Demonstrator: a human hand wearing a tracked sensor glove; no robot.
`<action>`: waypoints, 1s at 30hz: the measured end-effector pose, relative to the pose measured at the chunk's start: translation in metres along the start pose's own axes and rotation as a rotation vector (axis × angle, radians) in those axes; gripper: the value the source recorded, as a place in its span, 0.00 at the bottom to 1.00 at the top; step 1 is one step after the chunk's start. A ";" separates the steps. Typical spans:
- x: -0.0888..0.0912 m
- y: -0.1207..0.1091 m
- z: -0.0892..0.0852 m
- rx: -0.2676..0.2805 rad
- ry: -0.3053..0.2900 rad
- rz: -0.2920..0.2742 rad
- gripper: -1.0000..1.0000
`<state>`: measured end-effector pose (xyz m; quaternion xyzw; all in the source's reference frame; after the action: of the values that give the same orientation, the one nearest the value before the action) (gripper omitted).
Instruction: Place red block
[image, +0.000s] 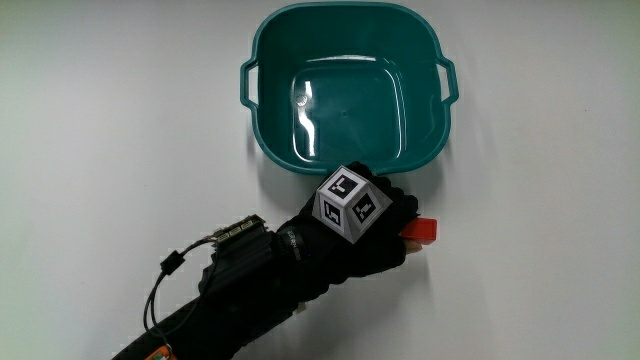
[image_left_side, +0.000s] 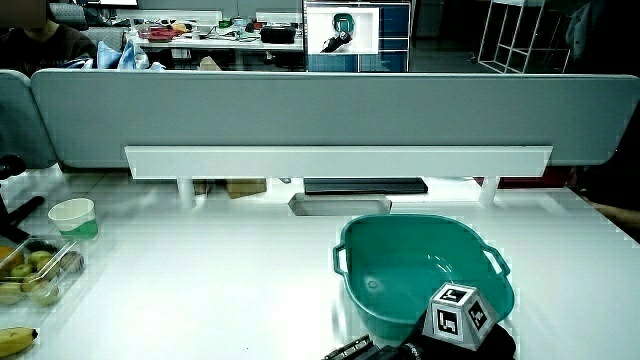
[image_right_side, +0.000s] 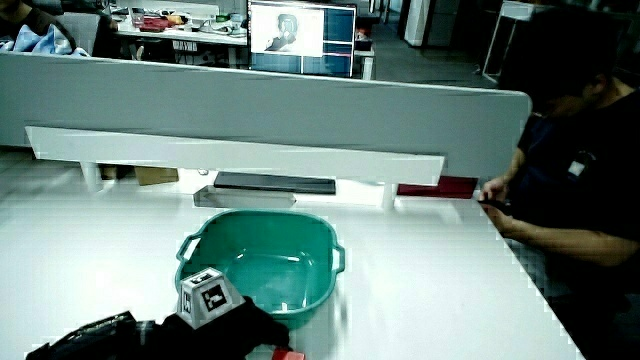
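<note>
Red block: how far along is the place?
Picked up: the hand grips the red block beside the teal basin, on the side nearer the person. In hand: the carry. Left: the release; the basin holds nothing yet.

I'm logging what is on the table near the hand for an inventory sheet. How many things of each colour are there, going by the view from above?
Teal: 1, the basin
Red: 1, the block, in the grip of the hand beside the basin
Total: 2
</note>
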<state>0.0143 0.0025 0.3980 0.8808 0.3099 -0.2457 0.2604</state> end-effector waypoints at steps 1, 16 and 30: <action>0.001 -0.001 -0.001 0.009 0.008 0.009 0.50; 0.006 -0.003 -0.010 0.021 0.031 0.000 0.50; 0.010 0.000 -0.025 -0.001 0.013 -0.011 0.50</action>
<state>0.0277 0.0221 0.4110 0.8805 0.3164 -0.2413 0.2578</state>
